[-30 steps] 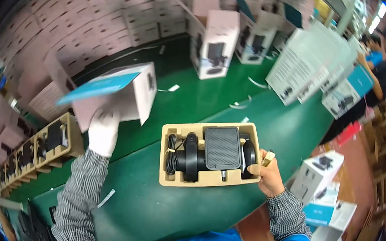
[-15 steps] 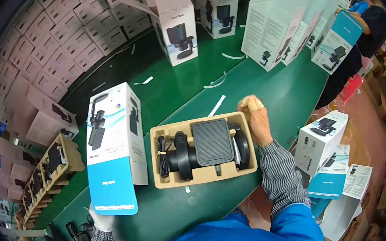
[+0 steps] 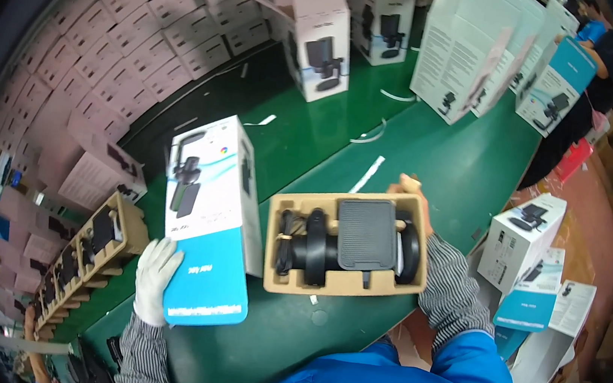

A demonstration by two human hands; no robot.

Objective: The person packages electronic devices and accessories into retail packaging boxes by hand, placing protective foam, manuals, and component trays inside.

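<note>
The microphone carton [image 3: 206,172] stands with its blue flap [image 3: 209,279] open, right of the left grip [image 3: 154,280]. Outside it, left of the right grip [image 3: 414,187], the pulp tray [image 3: 341,289] is already filled: microphone [image 3: 366,235], tied cable [image 3: 284,251]. I cannot tell how closed either grip is.

I'm seeing a white box [image 3: 208,188] lying left, its blue flap [image 3: 210,275] pointing near. Right, a tan tray [image 3: 344,288] is cradling black parts [image 3: 316,249].
</note>
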